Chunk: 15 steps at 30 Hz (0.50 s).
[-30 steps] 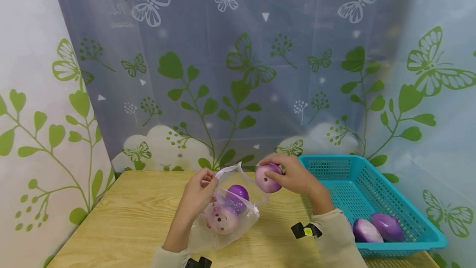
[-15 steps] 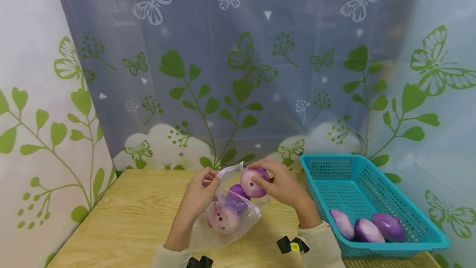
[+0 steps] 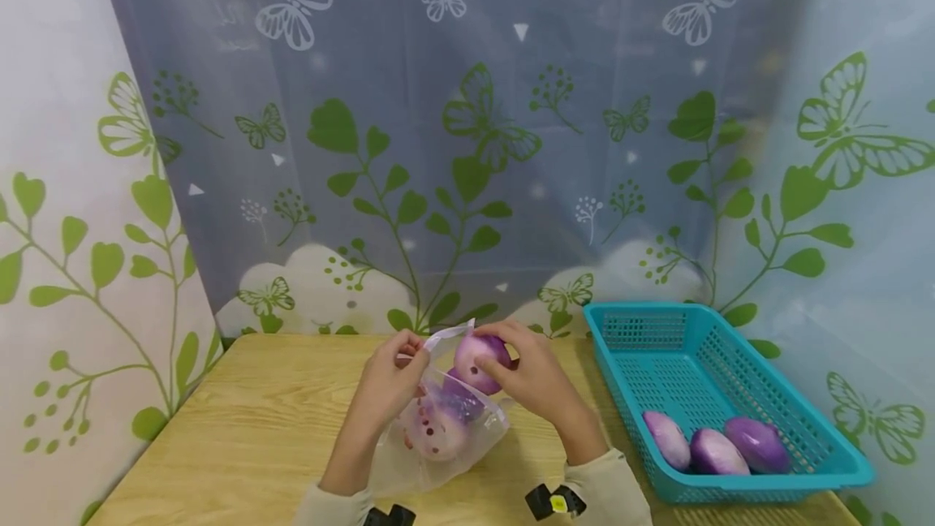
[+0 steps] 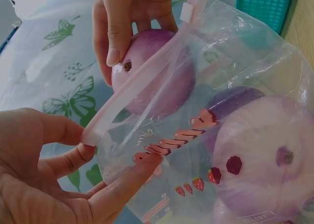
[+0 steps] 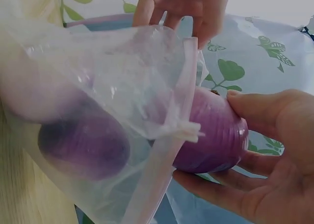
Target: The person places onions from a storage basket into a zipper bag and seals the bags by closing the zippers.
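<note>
- Zip bag (image 3: 482, 433), over the wooden table (image 3: 292, 396): left edge of its mouth pinched between the closed fingertips of the left hand (image 3: 390, 376).
- Bagged onions (image 3: 441, 437): at least two, purple and white, seen through the translucent wall.
- Held onion (image 3: 478, 364): partly within the bag's mouth.
- Right hand (image 3: 536, 376): fingers spread to the onion's width, curled round it.
- Teal basket (image 3: 767, 487): right of the bag, three more onions (image 3: 719, 453) at its near end.

Light wood-grain table (image 3: 285, 420) is spanning the foreground. Clear printed zip bag (image 3: 478, 438) is resting near its middle; teal perforated basket (image 3: 760, 491) is sitting at its right side.
</note>
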### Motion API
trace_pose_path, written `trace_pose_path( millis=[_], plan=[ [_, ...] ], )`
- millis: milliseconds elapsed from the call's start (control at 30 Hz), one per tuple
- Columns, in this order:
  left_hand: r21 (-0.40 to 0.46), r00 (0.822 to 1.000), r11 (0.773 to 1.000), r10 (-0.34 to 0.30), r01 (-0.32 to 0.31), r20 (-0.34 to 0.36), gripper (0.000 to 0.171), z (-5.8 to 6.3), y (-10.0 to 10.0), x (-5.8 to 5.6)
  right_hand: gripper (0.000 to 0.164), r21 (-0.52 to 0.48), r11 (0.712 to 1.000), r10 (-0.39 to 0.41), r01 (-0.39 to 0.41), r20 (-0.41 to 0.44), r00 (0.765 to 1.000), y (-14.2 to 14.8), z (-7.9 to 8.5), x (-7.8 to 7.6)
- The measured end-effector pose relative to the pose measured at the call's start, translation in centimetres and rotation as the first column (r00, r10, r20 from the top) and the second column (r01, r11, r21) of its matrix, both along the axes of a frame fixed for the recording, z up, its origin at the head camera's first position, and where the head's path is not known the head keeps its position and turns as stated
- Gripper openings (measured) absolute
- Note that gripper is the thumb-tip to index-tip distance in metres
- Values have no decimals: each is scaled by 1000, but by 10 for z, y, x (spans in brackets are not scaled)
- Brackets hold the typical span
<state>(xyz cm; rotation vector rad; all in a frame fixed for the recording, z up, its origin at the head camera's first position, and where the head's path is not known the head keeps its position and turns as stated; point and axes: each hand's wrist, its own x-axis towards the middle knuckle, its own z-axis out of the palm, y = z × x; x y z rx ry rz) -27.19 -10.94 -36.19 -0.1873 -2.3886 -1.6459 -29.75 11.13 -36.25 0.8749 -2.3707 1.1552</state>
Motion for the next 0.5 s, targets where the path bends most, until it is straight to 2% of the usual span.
trace_pose_path(
  millis=[300,500],
  plan=[
    [-3,1000,1000,-1,1,-5,8,0,2,0,33,-44,992,-118,115,-57,991,-9,-5,1],
    [-17,1000,1000,-4,3,-7,8,-2,3,-2,39,-61,981,-188,185,-41,981,-18,-10,2]
  ],
)
